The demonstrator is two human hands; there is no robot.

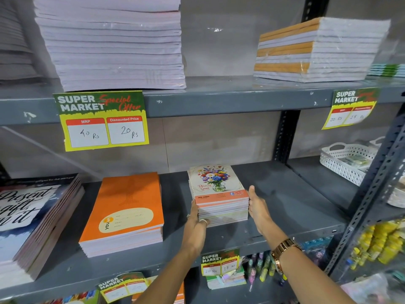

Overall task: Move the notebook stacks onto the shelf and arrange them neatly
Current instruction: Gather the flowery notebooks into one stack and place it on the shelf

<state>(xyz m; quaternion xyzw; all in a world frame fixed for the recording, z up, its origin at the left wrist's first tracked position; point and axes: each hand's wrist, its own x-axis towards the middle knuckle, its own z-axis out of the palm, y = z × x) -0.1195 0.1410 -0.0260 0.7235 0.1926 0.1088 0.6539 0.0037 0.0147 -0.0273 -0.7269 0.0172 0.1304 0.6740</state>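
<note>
Flower-covered notebook stack (219, 194) sits pressed between flat, straight fingers (194, 212) of the left hand (197, 218) and right hand (257, 205) on the grey metal shelf (295, 207); two other stacks lie leftward: orange (125, 213) and dark lettered (32, 218).

Three notebook stacks sit on the middle shelf (285, 194): a dark lettered stack (32, 216), an orange stack (127, 207) and a floral stack (219, 194) with two hands on it, the left hand (197, 218) and the right hand (258, 205). The upper shelf (219, 102) carries two clear stacks, a tall white pile (114, 44) and a wrapped bundle (317, 49) (a third, at the far left, is cut off). Four price tags show, namely the large one (102, 120), a second at right (351, 107) and two lower ones (220, 262) (122, 286), plus one white basket (346, 163).
</note>
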